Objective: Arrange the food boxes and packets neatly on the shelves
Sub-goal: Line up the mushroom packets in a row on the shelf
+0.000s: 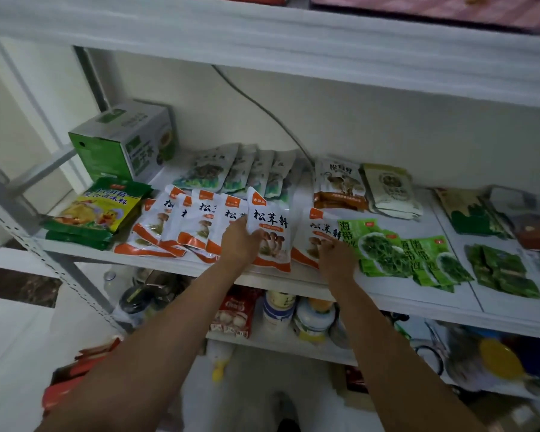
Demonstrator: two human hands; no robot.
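- Reaching up from the bottom of the view, two bare forearms extend to the middle shelf (293, 280), a flat white board on a grey perforated metal frame.
- Left hand (242, 243): lies on the lower left of the first mushroom packet (272, 226), fingers over its front and thumb at its left edge. Whether the grip closes round the packet cannot be told.
- Right hand (337, 260): fingers extended, with the tips resting on the lower right of the second mushroom packet (315, 232). It grasps nothing.
- Mushroom packets: flat, glossy white pouches, each with an orange band at the bottom, an orange tab at the top, black characters and a mushroom picture. At least six are visible at the shelf front. Five overlap in a row ending at the left hand, and the sixth lies just to their right.
- Seaweed packets (418, 260): three bright green glossy pouches, fanned and overlapping, just right of the right hand.
- Small green packets (502, 272): a blurred cluster further right. Their count cannot be told.
- Yellow-and-green packets (97, 213): a flat stack at the front left end.
- Grey-green pouches (240, 169): four, overlapping in the row behind.
- Brown-and-orange pouch (337, 185) and cream pouch (390, 188): side by side, to the right of those four.
- Green-and-white box (125, 141): cardboard, upright, in the back left corner.
- Cable (262, 107): grey, curving down the white wall.
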